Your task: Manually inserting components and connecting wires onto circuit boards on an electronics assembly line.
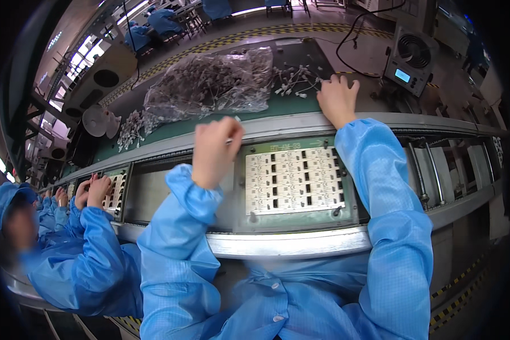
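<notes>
My left hand (214,152) is raised over the rail at the left edge of the green carrier plate (289,220). Its fingers are curled together; a small pale bit shows at them, but motion blur hides what it is. A panel of white circuit boards (292,180) with rows of dark parts lies on the carrier plate. Beyond the rail, my right hand (339,101) reaches over the green bench with its fingers apart. Its fingertips are beside a loose scatter of small white connectors with short wires (294,82); I see nothing held in it.
A clear plastic bag (209,82) full of wired connectors lies behind the rail (289,126). A fan unit with a lit display (411,59) stands at the far right, a white round fan (99,120) at the left. Co-workers in blue (90,255) work along the line at left.
</notes>
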